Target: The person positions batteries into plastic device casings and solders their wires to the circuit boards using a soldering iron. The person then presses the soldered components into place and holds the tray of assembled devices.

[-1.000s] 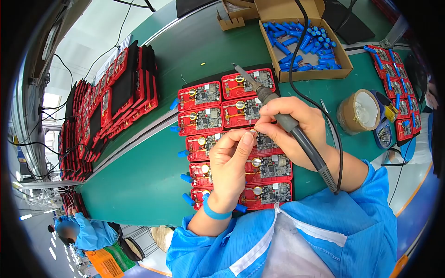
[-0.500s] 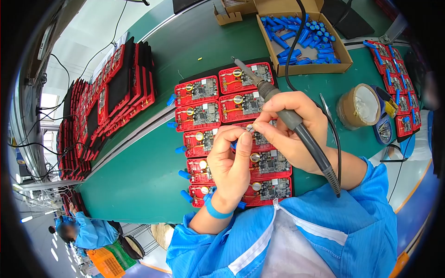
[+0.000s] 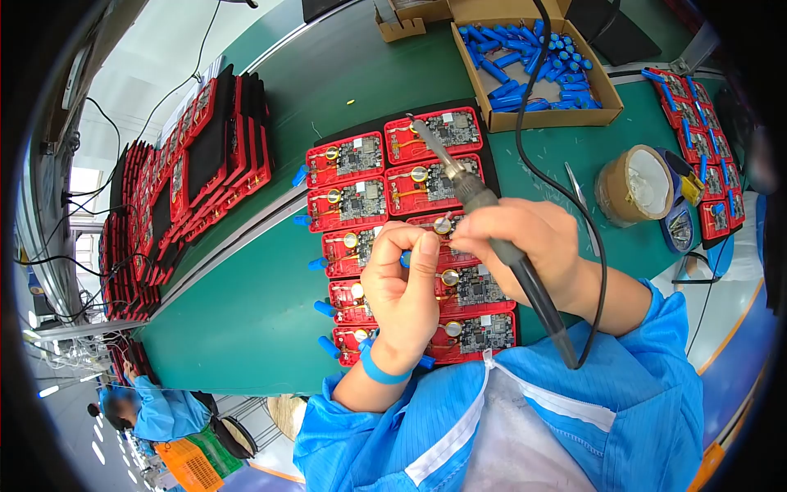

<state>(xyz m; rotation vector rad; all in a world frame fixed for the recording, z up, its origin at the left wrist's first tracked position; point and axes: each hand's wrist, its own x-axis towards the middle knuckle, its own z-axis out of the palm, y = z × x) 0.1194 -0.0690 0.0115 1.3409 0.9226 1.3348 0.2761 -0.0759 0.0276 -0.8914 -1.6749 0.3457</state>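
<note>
Two columns of red trays with circuit boards (image 3: 358,202) and round coin cells lie on a black mat. Over them, my left hand (image 3: 404,283) is closed, thumb against forefinger, with a blue cylinder partly visible behind the fingers; what the fingertips pinch is too small to make out. My right hand (image 3: 525,246) holds a soldering iron (image 3: 484,201), its tip pointing up and left over the upper right tray. The thumb and forefinger of that hand also meet near a coin cell (image 3: 443,225), close to the left fingertips. Blue cylinders (image 3: 325,309) lie along the left edge of the trays.
A cardboard box (image 3: 557,120) of blue cylinders stands at the back. Tweezers (image 3: 580,197), a tape roll (image 3: 635,184) and a blue dish (image 3: 680,230) are on the right. Stacked red trays (image 3: 197,172) stand left. The iron's black cable (image 3: 566,195) arches beside my right hand. A co-worker (image 3: 156,410) sits lower left.
My right hand has lowered slightly and tilted the iron, its rear end shifting left. The left hand has moved slightly left. The coin cell near the fingertips is more exposed.
</note>
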